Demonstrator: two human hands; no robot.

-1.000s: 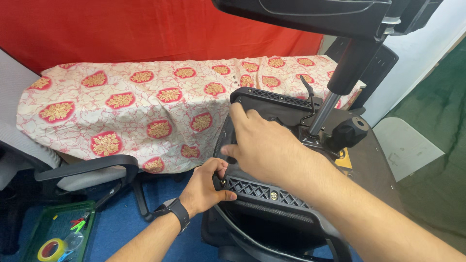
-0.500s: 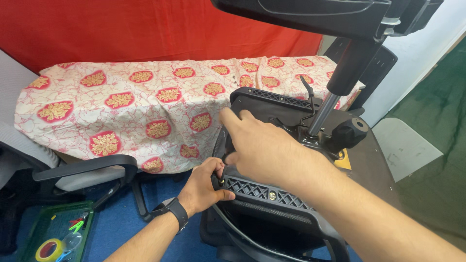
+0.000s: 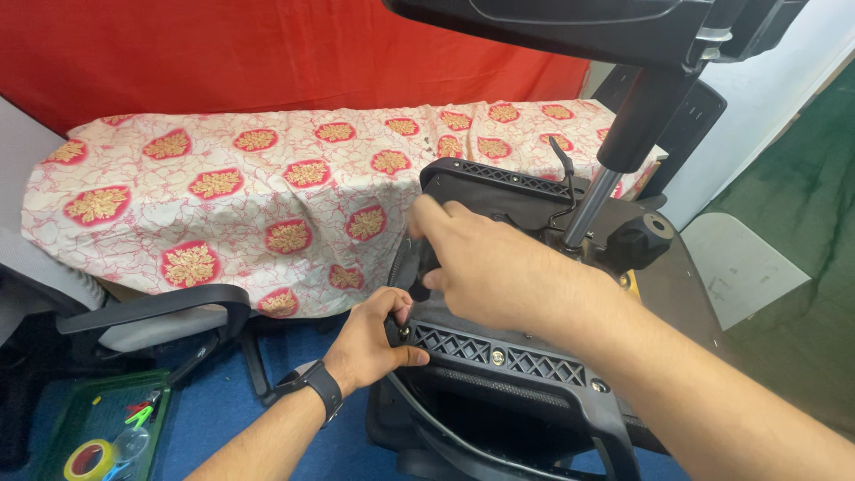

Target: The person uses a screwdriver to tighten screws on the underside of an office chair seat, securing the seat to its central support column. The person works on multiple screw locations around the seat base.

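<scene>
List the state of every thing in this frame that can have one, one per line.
Left hand: closed on the corner of the black chair base plate.
Right hand: fingers curled over the plate's upper side.
Office chair: upturned, gas cylinder pointing up.
Patterned cloth: draped over the table, hanging down.
Second chair's armrest: upright, beside the cloth.
Green tray: on the floor, holding a tape roll.

A single head-worn camera is present. It looks forward and steeply down from above, at close range, onto both hands: left hand (image 3: 374,340), right hand (image 3: 499,267). An overturned office chair base (image 3: 508,356) fills the lower centre. No second view shares the scene.
</scene>
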